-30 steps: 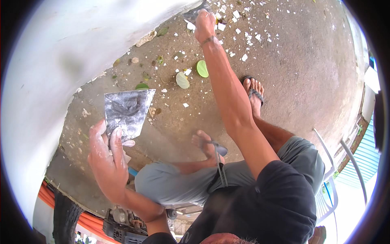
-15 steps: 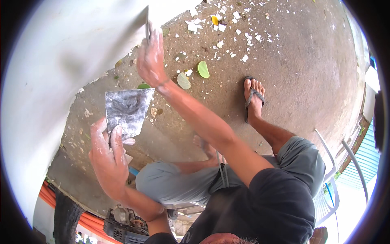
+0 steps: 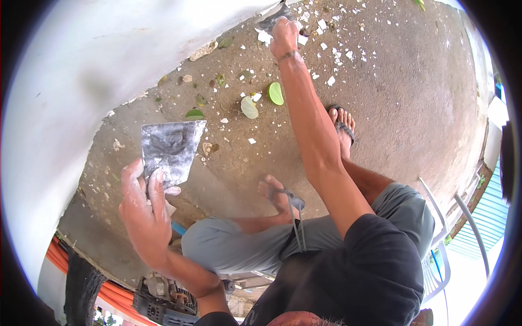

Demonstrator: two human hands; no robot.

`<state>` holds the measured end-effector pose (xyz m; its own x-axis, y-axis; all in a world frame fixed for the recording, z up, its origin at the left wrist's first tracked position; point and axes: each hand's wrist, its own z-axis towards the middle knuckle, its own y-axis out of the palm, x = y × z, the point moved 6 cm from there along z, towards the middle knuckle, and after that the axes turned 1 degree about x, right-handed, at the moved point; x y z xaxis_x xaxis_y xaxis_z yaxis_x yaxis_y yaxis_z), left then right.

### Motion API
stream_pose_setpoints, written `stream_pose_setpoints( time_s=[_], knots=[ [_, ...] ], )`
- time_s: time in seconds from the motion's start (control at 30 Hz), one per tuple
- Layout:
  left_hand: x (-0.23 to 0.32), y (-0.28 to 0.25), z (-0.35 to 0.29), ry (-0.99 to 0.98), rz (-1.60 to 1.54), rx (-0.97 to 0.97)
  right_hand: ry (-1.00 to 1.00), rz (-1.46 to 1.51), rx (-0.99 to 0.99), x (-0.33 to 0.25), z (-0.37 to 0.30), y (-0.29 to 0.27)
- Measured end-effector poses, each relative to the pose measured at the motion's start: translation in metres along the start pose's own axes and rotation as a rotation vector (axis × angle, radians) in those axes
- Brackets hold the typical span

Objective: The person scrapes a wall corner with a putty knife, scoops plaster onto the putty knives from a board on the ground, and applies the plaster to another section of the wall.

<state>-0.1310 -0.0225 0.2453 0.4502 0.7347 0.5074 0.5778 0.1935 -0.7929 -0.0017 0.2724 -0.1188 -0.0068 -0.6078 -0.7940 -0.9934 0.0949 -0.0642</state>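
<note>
My left hand (image 3: pixel 145 212) is closed round the lower end of a wide putty knife (image 3: pixel 171 149), its grey blade smeared with white and its handle mostly hidden by my fingers. My right arm reaches far forward, and my right hand (image 3: pixel 285 39) grips a second, dark-bladed putty knife (image 3: pixel 276 17) low against the foot of the white wall (image 3: pixel 81 70). The handle of that one is covered by my fist. White dust coats the fingers of both hands.
White flakes (image 3: pixel 322 24) litter the concrete floor (image 3: pixel 402 98) ahead. Among them lie a green leaf (image 3: pixel 275 93) and a paler leaf (image 3: pixel 249 107). Behind on the left are a machine (image 3: pixel 166 296) and orange tubing (image 3: pixel 117 296). A metal chair frame (image 3: pixel 472 231) stands at right.
My right hand has swung forward and to the right along the wall's foot, lowering its putty knife from an upright pose beside the wall. The left hand and its putty knife have barely moved.
</note>
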Motion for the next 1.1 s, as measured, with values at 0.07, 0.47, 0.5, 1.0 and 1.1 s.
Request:
stream_pose_setpoints(
  time_s=[0.07, 0.47, 0.5, 1.0, 1.1],
  knots=[
    [-0.005, -0.004, -0.001, -0.032, 0.048, -0.004, 0.067, 0.185, -0.05, 0.001, -0.018, 0.009],
    [0.001, -0.003, -0.006, 0.07, 0.023, 0.043, 0.031, 0.216, -0.115, -0.023, 0.021, 0.003],
    [-0.002, -0.005, -0.008, 0.02, 0.018, 0.027, -0.096, 0.192, -0.151, -0.032, -0.001, 0.012],
    [0.001, 0.006, 0.003, -0.012, -0.016, -0.016, -0.437, 0.35, -0.193, -0.055, -0.142, 0.012],
    [0.001, 0.005, 0.004, -0.021, -0.015, -0.025, -0.391, 0.152, -0.125, -0.037, -0.07, -0.014]
  ],
)
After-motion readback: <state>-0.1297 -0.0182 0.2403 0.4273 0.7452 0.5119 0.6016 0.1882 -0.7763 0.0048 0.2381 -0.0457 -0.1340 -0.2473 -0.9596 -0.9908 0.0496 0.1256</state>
